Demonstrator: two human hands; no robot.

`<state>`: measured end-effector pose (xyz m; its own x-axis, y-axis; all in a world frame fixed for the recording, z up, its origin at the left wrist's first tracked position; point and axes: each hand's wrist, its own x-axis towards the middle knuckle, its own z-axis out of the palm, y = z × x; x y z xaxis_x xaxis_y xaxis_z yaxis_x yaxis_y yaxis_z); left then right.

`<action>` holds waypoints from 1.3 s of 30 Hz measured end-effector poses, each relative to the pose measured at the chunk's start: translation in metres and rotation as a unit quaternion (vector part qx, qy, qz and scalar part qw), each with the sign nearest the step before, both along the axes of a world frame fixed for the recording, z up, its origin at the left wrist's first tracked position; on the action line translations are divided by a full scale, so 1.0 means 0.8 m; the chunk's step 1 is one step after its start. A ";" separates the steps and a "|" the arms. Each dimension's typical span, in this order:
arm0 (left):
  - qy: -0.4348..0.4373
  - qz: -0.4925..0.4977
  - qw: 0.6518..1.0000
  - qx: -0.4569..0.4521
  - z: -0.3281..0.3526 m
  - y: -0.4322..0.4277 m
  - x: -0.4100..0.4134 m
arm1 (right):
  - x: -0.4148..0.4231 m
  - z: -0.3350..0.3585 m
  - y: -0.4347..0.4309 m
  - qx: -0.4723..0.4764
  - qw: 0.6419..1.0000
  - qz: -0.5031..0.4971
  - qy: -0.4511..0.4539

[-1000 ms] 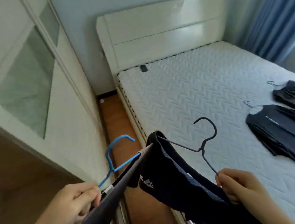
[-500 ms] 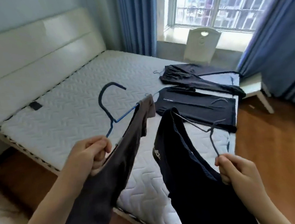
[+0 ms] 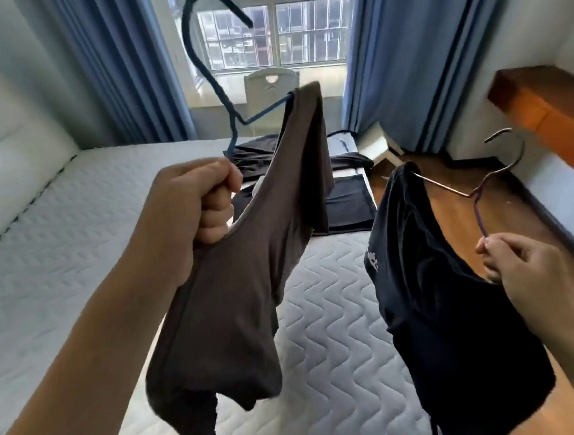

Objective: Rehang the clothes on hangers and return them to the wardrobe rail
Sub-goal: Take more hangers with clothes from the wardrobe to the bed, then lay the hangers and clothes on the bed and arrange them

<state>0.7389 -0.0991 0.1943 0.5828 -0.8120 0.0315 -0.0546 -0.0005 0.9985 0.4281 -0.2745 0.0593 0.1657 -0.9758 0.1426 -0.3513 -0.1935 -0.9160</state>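
Observation:
My left hand [image 3: 192,214] is closed around a blue hanger [image 3: 198,66] and the brown garment [image 3: 248,271] draped on it, held up over the bed. My right hand [image 3: 523,267] pinches the lower end of a thin metal hanger [image 3: 482,181] that carries a dark navy garment [image 3: 439,291] with a small white logo. The navy garment hangs over the bed's right edge. More dark clothes [image 3: 346,199] lie flat on the mattress behind the brown garment. The wardrobe rail is out of view.
A white quilted mattress [image 3: 59,269] fills the left and centre. Blue curtains [image 3: 420,52] frame a window, with a white chair [image 3: 271,84] below it. Wooden floor [image 3: 484,208] runs along the right, beside an orange-brown shelf [image 3: 545,111] on the wall.
The view has swung right, from the wardrobe and headboard towards the window. Both hands have risen with their hangers, the left one higher and closer, and the garments still hang from them.

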 end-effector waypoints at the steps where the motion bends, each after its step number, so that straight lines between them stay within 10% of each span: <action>1: 0.007 -0.014 1.000 -0.012 0.007 -0.006 0.004 | 0.002 0.004 0.000 -0.003 1.000 -0.019 0.003; 14: 0.148 0.038 0.985 -0.081 -0.041 -0.056 0.120 | 0.079 -0.017 -0.029 -0.037 0.991 -0.113 0.058; 30: 0.203 0.273 0.938 0.064 -0.439 0.089 0.480 | 0.500 -0.324 0.081 0.065 0.993 0.020 0.102; 39: 0.079 0.410 0.887 0.196 -0.678 0.242 0.741 | 0.718 -0.480 0.179 0.099 0.991 0.033 0.083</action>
